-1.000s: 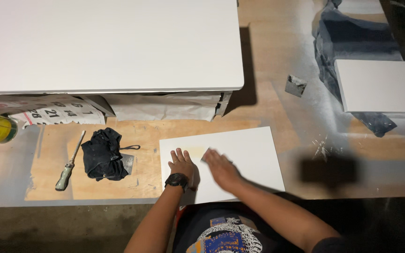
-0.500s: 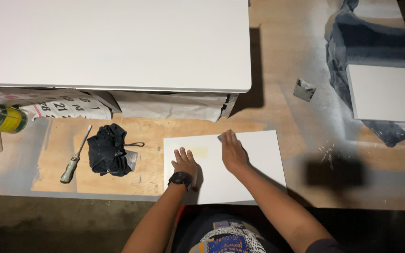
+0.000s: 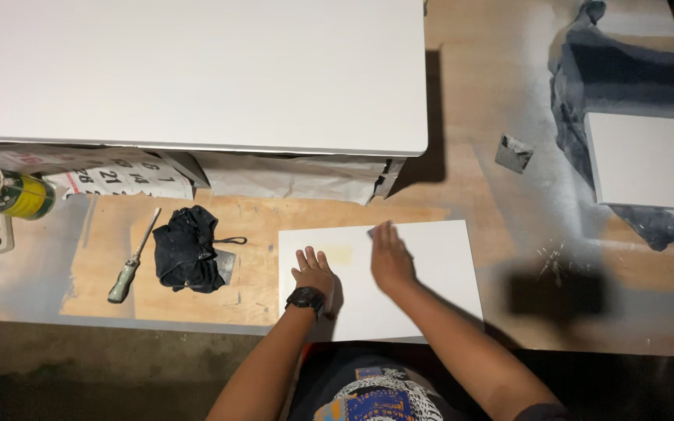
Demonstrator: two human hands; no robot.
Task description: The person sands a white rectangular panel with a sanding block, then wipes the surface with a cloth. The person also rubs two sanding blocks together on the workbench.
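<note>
Wooden workbench (image 3: 477, 179), dusted w/ white spray. 3 white panels: small white panel (image 3: 438, 273) at front edge, 1 big panel (image 3: 196, 74) behind it, 1 more (image 3: 649, 160) far right of it. Left hand (image 3: 313, 270) lies flat, fingers spread, on small panel; right hand (image 3: 390, 256) presses a dark sanding pad (image 3: 371, 231) near its top edge. Left of small panel: 1 black rag (image 3: 187, 249), 1 screwdriver (image 3: 134, 257), 1 tin can (image 3: 5, 191).

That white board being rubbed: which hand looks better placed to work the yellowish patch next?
Probably the right hand: it lies on the white board over a small grey pad, just right of the yellowish patch. The left hand lies flat below the patch, steadying the board.
</note>
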